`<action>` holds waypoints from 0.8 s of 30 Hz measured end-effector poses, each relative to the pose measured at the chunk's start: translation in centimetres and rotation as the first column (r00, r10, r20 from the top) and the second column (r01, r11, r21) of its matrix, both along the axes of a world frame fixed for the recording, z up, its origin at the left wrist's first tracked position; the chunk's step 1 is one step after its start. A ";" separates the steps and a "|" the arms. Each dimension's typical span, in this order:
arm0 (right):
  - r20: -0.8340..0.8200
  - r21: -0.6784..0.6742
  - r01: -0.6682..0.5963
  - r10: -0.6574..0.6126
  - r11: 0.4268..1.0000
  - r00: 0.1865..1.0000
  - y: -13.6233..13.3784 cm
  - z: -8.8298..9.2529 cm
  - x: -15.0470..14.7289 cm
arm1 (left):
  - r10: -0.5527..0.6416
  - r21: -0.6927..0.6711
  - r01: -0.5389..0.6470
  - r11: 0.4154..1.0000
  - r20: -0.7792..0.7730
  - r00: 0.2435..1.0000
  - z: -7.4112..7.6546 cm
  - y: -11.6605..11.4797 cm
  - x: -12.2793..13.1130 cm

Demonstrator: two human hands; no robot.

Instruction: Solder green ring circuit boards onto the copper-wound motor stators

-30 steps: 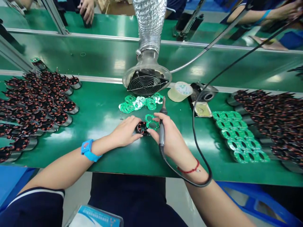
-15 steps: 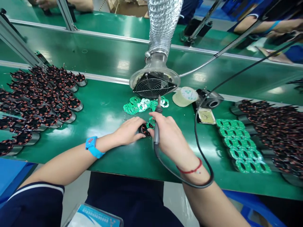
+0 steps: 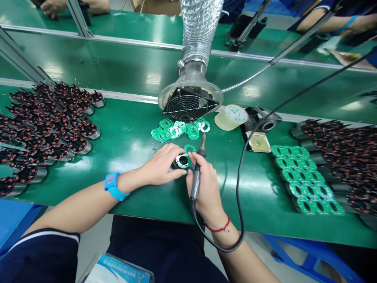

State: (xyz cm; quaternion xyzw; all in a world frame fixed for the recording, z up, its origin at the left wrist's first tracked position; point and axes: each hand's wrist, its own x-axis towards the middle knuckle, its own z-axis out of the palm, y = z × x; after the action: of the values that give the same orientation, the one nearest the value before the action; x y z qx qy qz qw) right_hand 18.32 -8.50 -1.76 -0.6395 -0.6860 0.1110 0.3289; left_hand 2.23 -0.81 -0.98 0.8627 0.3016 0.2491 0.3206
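Observation:
My left hand [image 3: 161, 165] curls its fingers and thumb around a motor stator [image 3: 176, 165], whose side is mostly hidden. On top of the stator sits a white-faced ring circuit board [image 3: 183, 160] with a dark hole in the middle. My right hand [image 3: 206, 190] grips a soldering iron [image 3: 195, 184], its tip pointing up and away from the stator. The right fingertips are close to the board's right edge; whether they touch it I cannot tell. Just behind is a green ring board [image 3: 190, 149]. Farther back lies a loose pile of ring boards [image 3: 165, 133].
A fume extractor [image 3: 188, 104] hangs over the pile. A tape roll [image 3: 231, 118] and a soldering iron stand [image 3: 259, 131] are at the right. Wound stators [image 3: 53, 129] crowd the left; more stators [image 3: 347, 157] and rows of boards [image 3: 306, 179] fill the right. The iron's cable [image 3: 240, 188] loops over my forearm.
The white-faced board now shows on the stator, where dark windings and a green board showed before. My right hand has moved slightly down, with the iron tilted more to the right.

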 end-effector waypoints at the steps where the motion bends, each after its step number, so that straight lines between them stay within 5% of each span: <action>1: -0.035 0.011 0.001 -0.001 1.000 0.999 0.0 -0.3 0.1 | 0.020 0.025 -0.019 0.999 -0.017 1.000 -0.1 -0.1 0.4; 6: -0.203 0.078 0.031 -0.015 0.996 0.979 0.5 -1.4 0.1 | 0.075 0.124 -0.058 0.991 -0.138 0.988 -0.2 -0.5 1.5; 14: -0.292 0.071 0.065 -0.041 0.995 0.955 0.8 -1.7 0.4 | -0.124 0.036 0.135 0.990 -0.220 0.968 1.9 0.4 -0.1; 24: -0.267 0.083 -0.034 0.055 0.996 0.962 0.9 -1.2 1.3 | 0.012 0.118 0.002 0.993 -0.118 0.993 -0.4 0.2 1.2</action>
State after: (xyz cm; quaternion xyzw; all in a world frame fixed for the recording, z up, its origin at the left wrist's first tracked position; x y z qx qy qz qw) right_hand 19.66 -7.65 -2.92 -0.5896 -0.6529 0.1775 0.4410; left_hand 3.40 -0.59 -1.35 0.8925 0.3072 0.2159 0.2499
